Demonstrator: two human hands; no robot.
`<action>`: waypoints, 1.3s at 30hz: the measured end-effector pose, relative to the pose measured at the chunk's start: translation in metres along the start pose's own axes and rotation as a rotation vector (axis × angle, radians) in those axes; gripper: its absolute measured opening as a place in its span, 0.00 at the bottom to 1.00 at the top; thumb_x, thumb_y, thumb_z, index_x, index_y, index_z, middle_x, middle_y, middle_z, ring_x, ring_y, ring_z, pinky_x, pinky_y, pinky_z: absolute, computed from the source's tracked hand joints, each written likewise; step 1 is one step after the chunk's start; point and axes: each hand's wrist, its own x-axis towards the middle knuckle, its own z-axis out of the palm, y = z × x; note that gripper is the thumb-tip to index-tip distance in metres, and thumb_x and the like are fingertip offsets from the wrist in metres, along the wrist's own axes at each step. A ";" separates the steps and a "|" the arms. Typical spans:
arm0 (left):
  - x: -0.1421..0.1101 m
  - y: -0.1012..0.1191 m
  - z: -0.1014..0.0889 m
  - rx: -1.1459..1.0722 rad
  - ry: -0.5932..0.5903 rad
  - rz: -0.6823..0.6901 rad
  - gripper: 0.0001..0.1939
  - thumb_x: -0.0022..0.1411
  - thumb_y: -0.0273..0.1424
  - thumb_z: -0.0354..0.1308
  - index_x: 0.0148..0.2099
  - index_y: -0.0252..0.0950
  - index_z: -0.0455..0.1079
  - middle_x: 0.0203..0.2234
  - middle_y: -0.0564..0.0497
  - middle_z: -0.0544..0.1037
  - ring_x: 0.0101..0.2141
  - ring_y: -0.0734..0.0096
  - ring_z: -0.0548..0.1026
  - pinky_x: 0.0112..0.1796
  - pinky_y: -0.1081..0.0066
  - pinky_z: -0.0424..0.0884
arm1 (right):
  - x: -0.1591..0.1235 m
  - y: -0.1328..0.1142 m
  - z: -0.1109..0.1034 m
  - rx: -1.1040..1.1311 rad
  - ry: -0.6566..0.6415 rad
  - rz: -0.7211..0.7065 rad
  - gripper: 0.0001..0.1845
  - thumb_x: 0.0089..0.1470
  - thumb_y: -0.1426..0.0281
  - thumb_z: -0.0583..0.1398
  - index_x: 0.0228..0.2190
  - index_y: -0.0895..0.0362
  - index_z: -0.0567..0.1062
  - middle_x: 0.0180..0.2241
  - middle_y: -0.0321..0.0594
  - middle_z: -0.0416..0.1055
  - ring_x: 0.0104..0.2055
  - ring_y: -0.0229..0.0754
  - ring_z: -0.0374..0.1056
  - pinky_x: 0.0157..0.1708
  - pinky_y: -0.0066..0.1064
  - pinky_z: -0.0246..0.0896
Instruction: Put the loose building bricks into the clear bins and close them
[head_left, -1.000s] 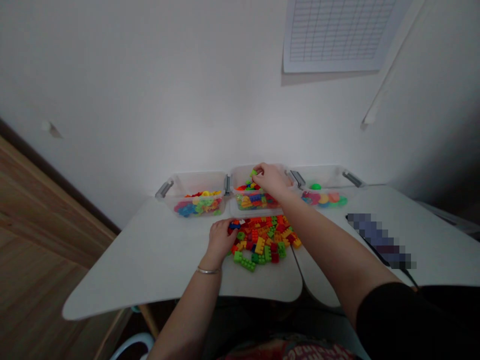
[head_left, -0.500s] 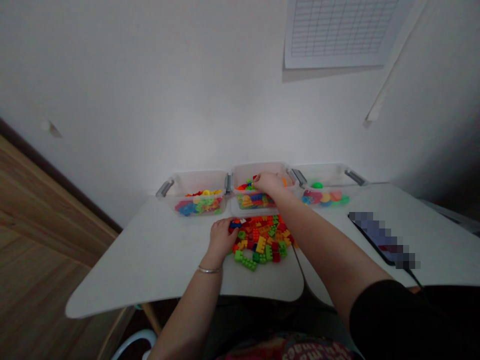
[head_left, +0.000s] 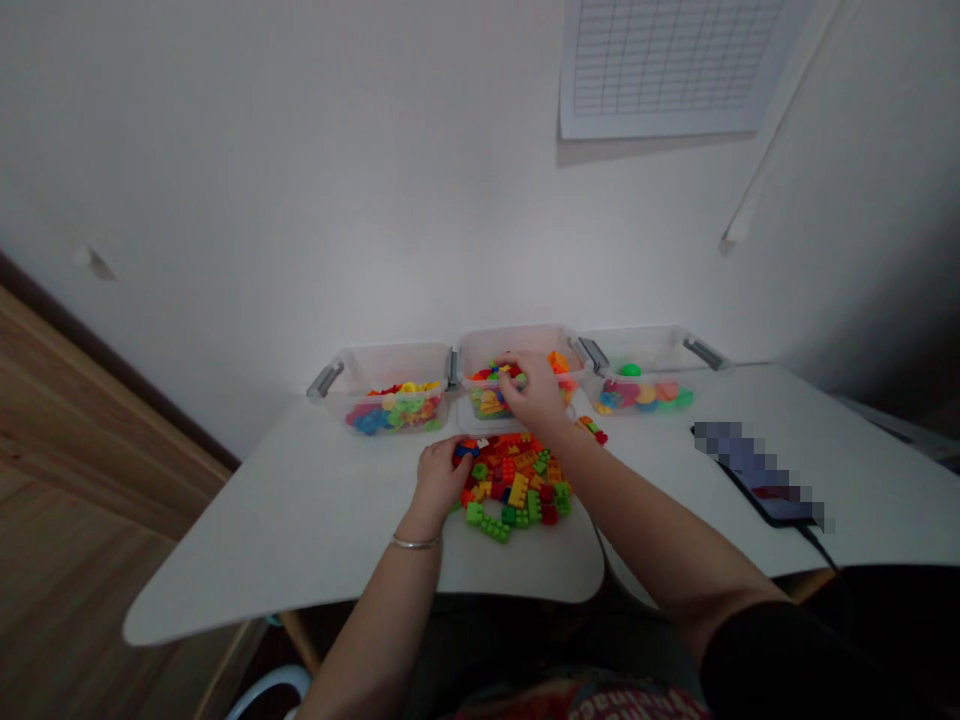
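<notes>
Unclenched, the right hand (head_left: 531,392) hangs over the middle box (head_left: 517,341), thumb apart from fingers; whether the left hand (head_left: 439,474) grips the blue brick (head_left: 468,451) at its fingertips, I can't tell. Its fellow's forearm (head_left: 637,505) partly hides the pile (head_left: 517,470) on the table (head_left: 300,520). Bricks (head_left: 491,403) half-fill the middle box; coloured pieces (head_left: 397,410) lie in the left box (head_left: 397,363).

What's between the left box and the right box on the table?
Another clear box, with colourful blocks inside; the right hand is partly over it. The head view shows this.
</notes>
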 end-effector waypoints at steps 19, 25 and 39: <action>0.000 0.005 -0.003 -0.019 -0.009 0.001 0.16 0.59 0.27 0.55 0.50 0.35 0.73 0.45 0.44 0.79 0.48 0.61 0.74 0.53 0.60 0.65 | -0.108 -0.008 0.024 -0.077 -0.461 0.090 0.11 0.51 0.69 0.63 0.38 0.56 0.77 0.39 0.44 0.75 0.45 0.47 0.67 0.49 0.40 0.60; 0.001 0.006 -0.004 -0.020 -0.018 0.010 0.16 0.58 0.27 0.57 0.50 0.36 0.73 0.44 0.44 0.79 0.47 0.61 0.75 0.52 0.60 0.66 | -0.108 -0.003 0.025 -0.041 -0.444 0.135 0.11 0.50 0.69 0.63 0.38 0.55 0.76 0.38 0.42 0.75 0.44 0.47 0.67 0.48 0.39 0.60; 0.000 0.007 -0.005 -0.104 0.107 0.030 0.16 0.60 0.28 0.52 0.50 0.35 0.72 0.45 0.44 0.78 0.48 0.60 0.73 0.54 0.58 0.66 | -0.107 0.002 0.026 0.121 -0.285 0.290 0.11 0.50 0.71 0.60 0.39 0.56 0.76 0.41 0.44 0.75 0.46 0.48 0.67 0.51 0.43 0.60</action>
